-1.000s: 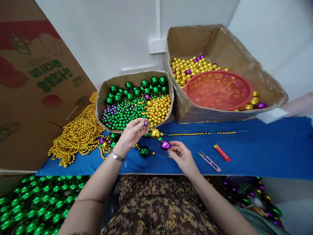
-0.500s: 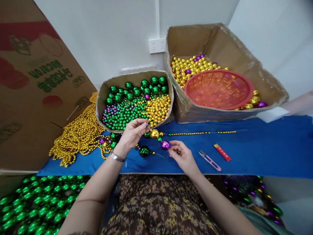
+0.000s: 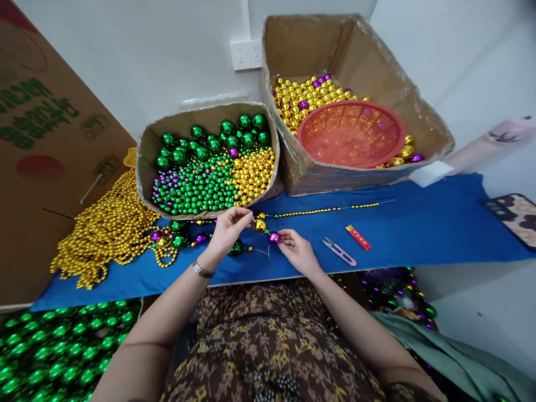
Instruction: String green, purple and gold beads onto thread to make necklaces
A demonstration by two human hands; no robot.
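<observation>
My left hand (image 3: 229, 230) is closed in a pinch, with only a speck of a small purple bead showing at the fingertips. Beside those fingertips is a large shiny gold bead (image 3: 260, 225). My right hand (image 3: 299, 252) grips a large purple bead (image 3: 273, 237) between thumb and fingers. A small green bead (image 3: 267, 230) sits between the gold and purple ones. Just behind them, a line of small gold beads (image 3: 310, 211) runs to the right on its thread. Under my left hand, a large dark green bead (image 3: 236, 248) lies partly hidden, with a loose thread end nearby.
A carton of sorted green, purple and gold beads (image 3: 143, 162) stands behind my hands. Right of it, a bigger carton (image 3: 355, 181) holds gold beads and a red basket (image 3: 307, 131). Pink snips (image 3: 340, 252), a red packet (image 3: 358, 237) and gold bead strands (image 3: 104, 229) lie on blue cloth (image 3: 422, 234).
The view has swung to the right, bringing a phone at the right edge into sight. My hands have drawn slightly closer together, both still pinching at the beads.
</observation>
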